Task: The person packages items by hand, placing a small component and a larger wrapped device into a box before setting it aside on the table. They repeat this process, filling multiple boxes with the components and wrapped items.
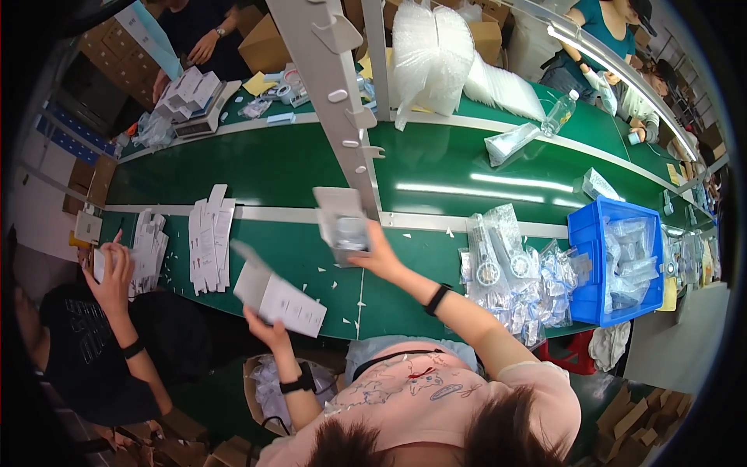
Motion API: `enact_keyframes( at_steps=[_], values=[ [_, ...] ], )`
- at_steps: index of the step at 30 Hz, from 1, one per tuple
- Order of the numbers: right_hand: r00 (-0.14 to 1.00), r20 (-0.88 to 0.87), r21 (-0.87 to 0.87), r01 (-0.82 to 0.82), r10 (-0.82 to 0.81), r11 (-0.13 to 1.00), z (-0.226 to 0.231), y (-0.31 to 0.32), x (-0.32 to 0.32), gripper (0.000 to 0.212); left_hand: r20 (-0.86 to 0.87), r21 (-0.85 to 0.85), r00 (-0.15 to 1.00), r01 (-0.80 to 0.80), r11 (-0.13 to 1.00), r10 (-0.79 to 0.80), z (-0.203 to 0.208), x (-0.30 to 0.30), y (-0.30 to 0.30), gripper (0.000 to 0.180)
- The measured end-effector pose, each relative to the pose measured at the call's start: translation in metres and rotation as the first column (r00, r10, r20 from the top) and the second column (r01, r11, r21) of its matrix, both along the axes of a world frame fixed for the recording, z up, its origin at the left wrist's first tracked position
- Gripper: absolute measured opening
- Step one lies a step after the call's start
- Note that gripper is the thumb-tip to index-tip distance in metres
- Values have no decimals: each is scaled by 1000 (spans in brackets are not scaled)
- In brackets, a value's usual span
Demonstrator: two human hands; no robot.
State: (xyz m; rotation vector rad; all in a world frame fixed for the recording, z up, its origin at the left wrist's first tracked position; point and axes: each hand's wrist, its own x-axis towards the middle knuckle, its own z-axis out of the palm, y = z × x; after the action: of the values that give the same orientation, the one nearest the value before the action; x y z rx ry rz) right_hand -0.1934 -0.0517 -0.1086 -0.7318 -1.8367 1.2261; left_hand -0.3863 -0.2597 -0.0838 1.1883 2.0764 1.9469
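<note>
My left hand grips a white carton by its lower left side; its flap stands out at the upper left and small print covers its face. Farther forward, my right hand is closed on the side of a second white box, whose lid flap is raised. Inside that box shows a greyish item, too small to make out. Beyond my left hand lies a stack of flat white cartons on the green table. Small white paper scraps are scattered under and between both hands.
Bagged parts are heaped to the right beside a blue bin of clear bags. A metal post rises ahead of my right hand. At left a co-worker's hand is near more cartons. A conveyor belt runs beyond.
</note>
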Motion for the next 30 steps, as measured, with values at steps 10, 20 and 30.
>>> enact_keyframes(
  at_steps=[10,20,30],
  values=[
    [999,-41,-83,22,-25,996,-24,39,-104,85,95,60,991,85,995,-90,41,65,7,111],
    [821,-566,-667,-511,77,543,29,-36,126,68,155,-105,734,677,728,-661,33,168,113,112],
    [753,401,42,554,-522,831,40,182,186,38,423,145,493,792,594,-760,33,190,172,98]
  ],
)
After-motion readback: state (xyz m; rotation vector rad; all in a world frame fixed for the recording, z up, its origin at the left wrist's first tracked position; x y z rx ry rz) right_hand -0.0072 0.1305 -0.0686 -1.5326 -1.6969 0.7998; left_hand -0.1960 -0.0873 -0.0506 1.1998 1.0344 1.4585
